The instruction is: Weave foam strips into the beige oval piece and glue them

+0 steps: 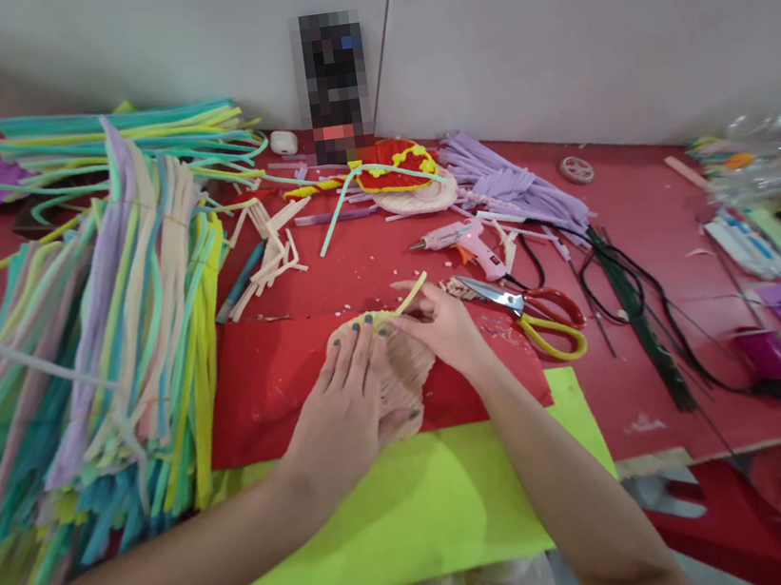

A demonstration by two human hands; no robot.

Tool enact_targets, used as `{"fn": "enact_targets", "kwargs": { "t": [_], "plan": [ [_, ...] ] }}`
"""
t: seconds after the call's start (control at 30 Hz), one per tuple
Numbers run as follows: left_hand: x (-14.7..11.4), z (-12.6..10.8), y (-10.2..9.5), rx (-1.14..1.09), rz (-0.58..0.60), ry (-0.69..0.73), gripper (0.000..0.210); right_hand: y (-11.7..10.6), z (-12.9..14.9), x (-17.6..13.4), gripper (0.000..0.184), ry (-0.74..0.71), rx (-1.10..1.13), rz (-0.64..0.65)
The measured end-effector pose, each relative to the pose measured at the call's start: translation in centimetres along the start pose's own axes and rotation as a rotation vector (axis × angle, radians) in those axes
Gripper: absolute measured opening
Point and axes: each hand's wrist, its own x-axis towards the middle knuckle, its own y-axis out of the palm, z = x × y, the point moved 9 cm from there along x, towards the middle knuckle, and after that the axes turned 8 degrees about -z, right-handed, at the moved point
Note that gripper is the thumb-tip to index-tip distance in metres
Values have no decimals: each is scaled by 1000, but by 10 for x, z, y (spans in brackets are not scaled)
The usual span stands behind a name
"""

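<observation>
A cream, ridged piece made of pipe cleaners point(404, 367) lies on a red sheet point(259, 386), with a yellow edging along its top. My left hand point(349, 384) rests flat over the left part of the piece, fingers stretched out toward that edge. At the upper right of the piece, my right hand point(448, 323) pinches a yellow pipe cleaner point(413, 291), whose end sticks up past the fingers. Just right of that hand lie scissors point(522, 304) with one red and one yellow handle. Behind them is a pink glue gun point(466, 242).
Bundles of coloured pipe cleaners point(139, 297) fill the left side. Lilac pipe cleaners point(512, 180) and a red-and-yellow piece point(397, 165) lie at the back. A black cable point(675, 322) runs along the right. A lime-green sheet point(391, 513) overhangs the front edge.
</observation>
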Motion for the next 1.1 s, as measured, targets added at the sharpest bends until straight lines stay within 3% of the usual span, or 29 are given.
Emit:
{"fn": "enact_targets", "kwargs": {
  "t": [0.27,0.47,0.53,0.63,0.7,0.8,0.93,1.1],
  "plan": [
    [-2,9,20,70,44,78,78,0,-2,-2,62,0,-25,-32],
    [-2,8,26,25,36,92,80,1,3,-4,58,-67,-136,-45],
    [-2,10,26,9,38,84,81,-14,17,-4,53,-161,-249,-134],
    [-1,12,26,-17,52,65,80,-64,40,-1,39,-312,-472,-430],
    [-1,13,27,-37,63,62,79,-99,44,9,32,-337,-614,-584],
    [-2,13,27,-62,62,71,79,-131,36,32,33,-300,-885,-675],
    [-2,15,26,-77,48,63,76,-133,0,61,50,-59,-993,-521],
    [-2,19,25,-60,25,21,70,-122,-12,72,44,-66,-998,-488]
  ]
}}
